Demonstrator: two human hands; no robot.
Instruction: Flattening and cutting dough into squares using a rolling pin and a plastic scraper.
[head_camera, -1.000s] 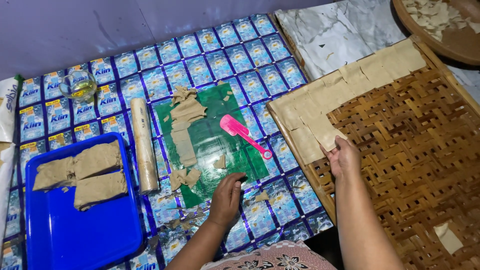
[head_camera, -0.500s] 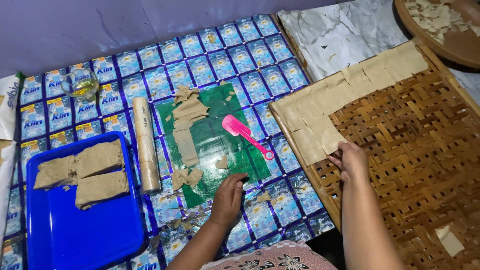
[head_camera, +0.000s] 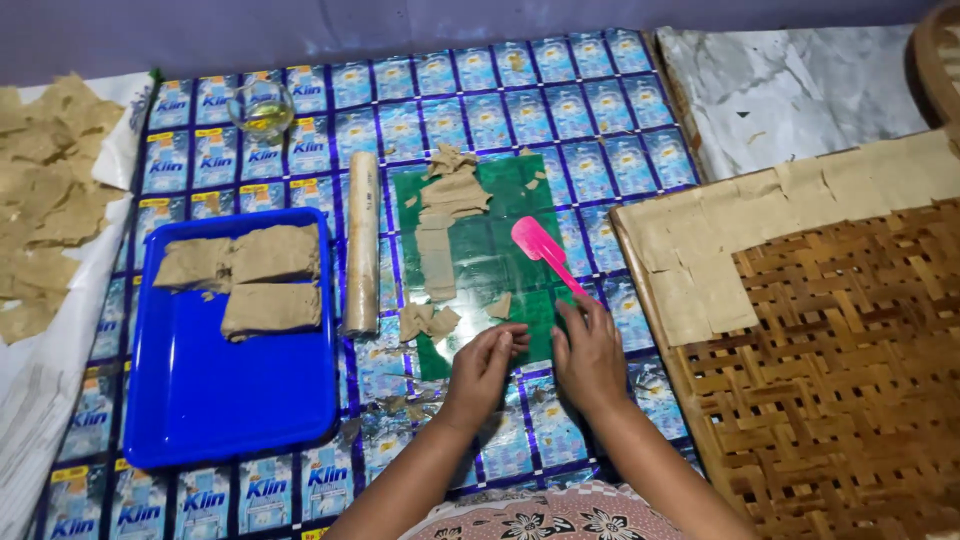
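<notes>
Head view, centre frame: left hand (head_camera: 487, 362) and right hand (head_camera: 588, 352), loosely curled and holding nothing, at lower edge of green plastic sheet (head_camera: 500, 235) — probably thin, limp, slippery, best pinched by corners.

A plain grey wall (head_camera: 300, 30) backs the dimly lit floor.

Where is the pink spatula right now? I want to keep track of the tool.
In the head view the pink spatula lies on the green sheet, right of the dough strips; the right hand rests at its handle end.
</notes>
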